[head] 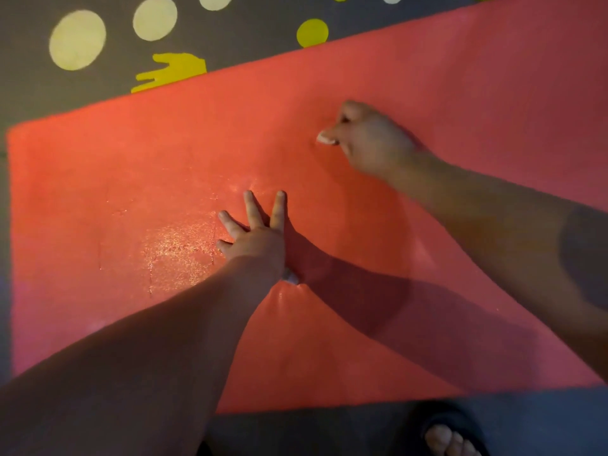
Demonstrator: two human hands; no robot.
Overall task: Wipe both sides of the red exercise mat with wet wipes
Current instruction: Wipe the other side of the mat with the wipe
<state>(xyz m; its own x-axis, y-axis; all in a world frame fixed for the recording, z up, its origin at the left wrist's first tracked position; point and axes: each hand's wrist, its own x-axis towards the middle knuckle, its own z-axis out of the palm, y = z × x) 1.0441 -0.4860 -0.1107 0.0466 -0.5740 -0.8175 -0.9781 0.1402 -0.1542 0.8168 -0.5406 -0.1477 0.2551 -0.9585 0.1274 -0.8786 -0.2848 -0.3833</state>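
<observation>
The red exercise mat (427, 93) lies flat on the floor and fills most of the view. My left hand (255, 233) presses down on its middle with fingers straight and spread. A bit of white wet wipe (291, 278) peeks out from under the heel of that hand. A wet, shiny patch (177, 251) shows on the mat just left of it. My right hand (365, 139) rests on the mat farther back and to the right, fingers curled under and thumb pointing left. Nothing shows in its grip.
The floor (250, 24) beyond the mat is dark grey with pale and yellow dots and a yellow hand print (174, 72). The mat's left end (10, 225) and near edge (362, 403) are in view. My sandalled foot (450, 439) stands by the near edge.
</observation>
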